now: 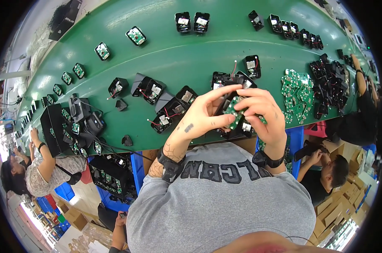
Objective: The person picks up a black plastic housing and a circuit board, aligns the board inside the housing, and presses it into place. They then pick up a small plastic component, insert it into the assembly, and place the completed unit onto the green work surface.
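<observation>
My left hand [201,116] and my right hand [262,111] meet over the near edge of the green belt [178,59]. Both pinch a small green circuit board [232,110] between their fingertips, held above a black plastic housing [235,133]. A red wire [234,67] sticks up behind the fingers. Several open black housings with white parts and red wires [170,111] lie just left of my left hand. A black watch sits on each wrist.
A pile of green circuit boards [296,95] and a heap of black housings [330,86] lie to the right. More housings dot the belt's far side. A black tray of boards [56,126] stands at left. Other people work at left and right.
</observation>
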Tool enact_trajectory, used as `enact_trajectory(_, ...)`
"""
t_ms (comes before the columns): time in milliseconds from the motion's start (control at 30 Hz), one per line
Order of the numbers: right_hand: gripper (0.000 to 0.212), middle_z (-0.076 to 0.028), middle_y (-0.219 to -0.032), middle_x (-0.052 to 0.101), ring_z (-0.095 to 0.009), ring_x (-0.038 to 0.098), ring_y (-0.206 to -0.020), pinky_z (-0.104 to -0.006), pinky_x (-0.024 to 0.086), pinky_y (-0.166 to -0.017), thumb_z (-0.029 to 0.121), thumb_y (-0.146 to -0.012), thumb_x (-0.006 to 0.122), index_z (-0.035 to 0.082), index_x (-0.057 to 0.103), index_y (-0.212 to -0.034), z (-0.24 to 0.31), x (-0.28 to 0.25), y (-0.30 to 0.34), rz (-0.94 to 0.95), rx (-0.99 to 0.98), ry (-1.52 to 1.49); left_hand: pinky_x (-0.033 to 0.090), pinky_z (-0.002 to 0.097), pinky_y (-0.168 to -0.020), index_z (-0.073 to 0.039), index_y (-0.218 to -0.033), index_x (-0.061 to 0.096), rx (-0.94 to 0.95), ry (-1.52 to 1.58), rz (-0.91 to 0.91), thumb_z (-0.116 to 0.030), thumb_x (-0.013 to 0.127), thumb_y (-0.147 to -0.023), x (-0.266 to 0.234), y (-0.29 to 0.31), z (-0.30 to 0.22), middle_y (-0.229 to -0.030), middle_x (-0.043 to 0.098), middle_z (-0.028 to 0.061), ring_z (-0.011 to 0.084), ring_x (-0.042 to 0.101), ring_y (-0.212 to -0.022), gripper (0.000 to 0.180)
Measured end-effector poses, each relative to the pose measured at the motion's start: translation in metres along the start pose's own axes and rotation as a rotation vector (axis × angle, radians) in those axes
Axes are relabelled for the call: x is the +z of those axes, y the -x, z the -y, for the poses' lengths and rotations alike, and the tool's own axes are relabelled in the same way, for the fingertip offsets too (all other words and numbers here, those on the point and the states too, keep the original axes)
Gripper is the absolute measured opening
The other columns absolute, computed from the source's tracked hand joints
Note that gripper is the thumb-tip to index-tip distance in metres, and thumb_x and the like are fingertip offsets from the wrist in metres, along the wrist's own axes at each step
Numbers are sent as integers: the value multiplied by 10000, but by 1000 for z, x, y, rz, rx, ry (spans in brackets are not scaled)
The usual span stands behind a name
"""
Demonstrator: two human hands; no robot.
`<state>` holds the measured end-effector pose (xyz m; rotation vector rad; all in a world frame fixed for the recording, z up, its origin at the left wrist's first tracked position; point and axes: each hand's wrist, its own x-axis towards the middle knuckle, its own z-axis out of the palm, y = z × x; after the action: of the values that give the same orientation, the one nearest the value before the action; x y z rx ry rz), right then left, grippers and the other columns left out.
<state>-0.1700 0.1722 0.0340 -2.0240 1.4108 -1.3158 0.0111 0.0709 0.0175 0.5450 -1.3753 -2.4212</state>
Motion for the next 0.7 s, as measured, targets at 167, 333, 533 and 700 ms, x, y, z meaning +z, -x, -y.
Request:
enact_trajectory(167,305,-126,-1100,686,-351,604,-1106,-432,469,-931,2,-712,726,43,650,-1005,1,-7,-6,64,14,59,574,249,-671,-44,-1398,447,-137,7,-9,-7,640,-805,-4,3,-6,-1152,574,85,123,592,-903,625)
enact_trajectory(333,304,-76,-1074,667,-307,615,-1053,-429,486,-894,32,-659,761,66,696,-954,-9,-6,-2,44,-56,209,602,309,-711,-64,-1400,403,-133,20,-10,-31,597,-878,-7,2,0,-1193,556,136,183,655,-838,558)
enact_trajectory(533,354,-71,-985,651,-305,622,-1001,-448,493,-882,45,-588,806,78,700,-924,-6,-3,-6,-61,-49,248,577,346,-819,-92,-1330,435,-7,170,-137,-212,479,-988,4,-5,12,-1205,530,96,157,618,-973,364)
enact_trajectory(700,369,-95,-937,641,-313,627,-976,-429,511,-836,5,-555,799,57,675,-899,-11,1,-2,-119,-8,216,533,392,-916,-86,-1345,406,17,433,-151,-217,434,-1007,-2,-11,25,-1268,498,94,182,542,-1145,363)
